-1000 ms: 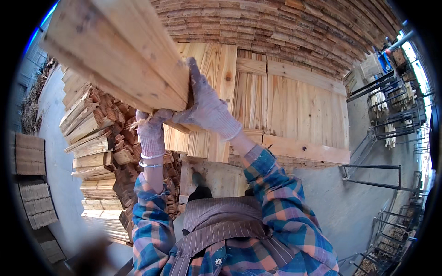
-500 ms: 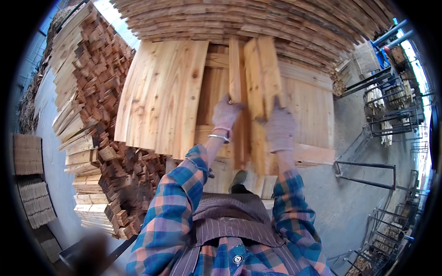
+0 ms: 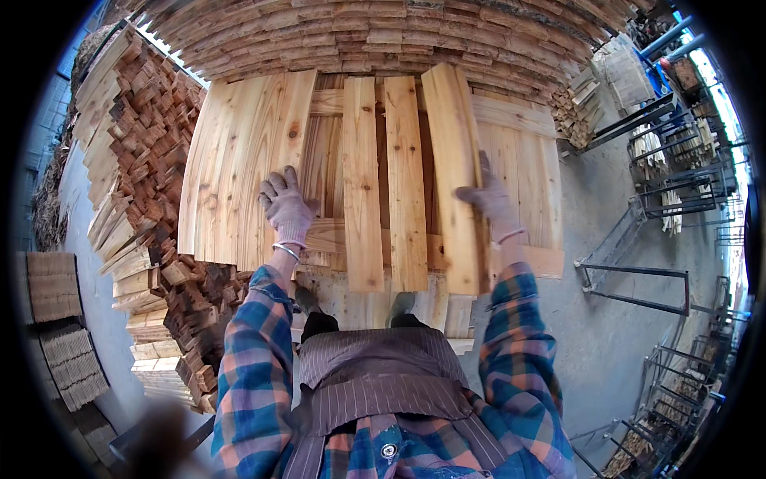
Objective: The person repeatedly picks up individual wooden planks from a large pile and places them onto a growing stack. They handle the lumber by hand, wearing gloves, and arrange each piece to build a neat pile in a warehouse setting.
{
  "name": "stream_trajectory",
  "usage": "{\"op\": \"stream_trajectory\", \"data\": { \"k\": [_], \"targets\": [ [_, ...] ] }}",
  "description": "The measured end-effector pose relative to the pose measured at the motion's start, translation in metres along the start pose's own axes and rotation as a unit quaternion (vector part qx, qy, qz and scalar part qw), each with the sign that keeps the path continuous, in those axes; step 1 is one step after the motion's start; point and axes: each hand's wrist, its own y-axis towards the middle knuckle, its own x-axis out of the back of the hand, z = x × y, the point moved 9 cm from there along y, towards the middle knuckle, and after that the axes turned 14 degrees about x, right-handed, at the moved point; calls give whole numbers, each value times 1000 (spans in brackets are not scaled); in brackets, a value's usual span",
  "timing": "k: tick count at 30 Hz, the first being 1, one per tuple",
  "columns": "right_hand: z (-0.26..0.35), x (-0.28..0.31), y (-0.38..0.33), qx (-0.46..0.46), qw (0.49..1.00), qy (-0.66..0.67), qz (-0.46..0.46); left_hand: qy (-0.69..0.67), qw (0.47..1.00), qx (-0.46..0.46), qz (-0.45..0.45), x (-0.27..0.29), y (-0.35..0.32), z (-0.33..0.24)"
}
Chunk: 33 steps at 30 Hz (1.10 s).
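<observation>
Knotty wooden boards lie side by side before me on a stack of planks. My left hand [image 3: 287,206], in a pale work glove, rests fingers spread on the edge of the left group of boards [image 3: 239,168]. Two separate boards stand apart in the middle, one board [image 3: 362,184] and, to its right, another board [image 3: 406,176]. My gloved right hand [image 3: 491,203] is at the right edge of a slightly slanted board [image 3: 453,184], its thumb across the top and its fingers apart. Lower cross boards [image 3: 325,235] show through the gaps.
A long pile of rough-edged planks [image 3: 383,40] rises at the far side. To the left leans a tall stack of cut wood [image 3: 152,152]. Black metal frames [image 3: 638,279] stand on the grey floor [image 3: 558,335] at the right. Bundled wood [image 3: 70,363] sits at far left.
The boards I held on edge now lie flat and spread apart in the middle. My left hand has let go and moved left; my right hand has shifted slightly right.
</observation>
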Motion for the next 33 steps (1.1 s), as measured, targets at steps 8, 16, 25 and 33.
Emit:
{"op": "stream_trajectory", "data": {
  "k": [8,16,25,33],
  "targets": [
    [-31,50,4,24,961,-256,-101,-45,992,-4,119,13,20,6],
    [-24,2,18,-57,991,92,-73,-676,686,101,249,-42,79,160],
    [62,-132,19,-9,961,266,-75,-159,987,6,20,-25,75,136],
    [64,-206,62,-32,985,149,-76,-190,981,-4,44,-10,73,126]
  ]
}}
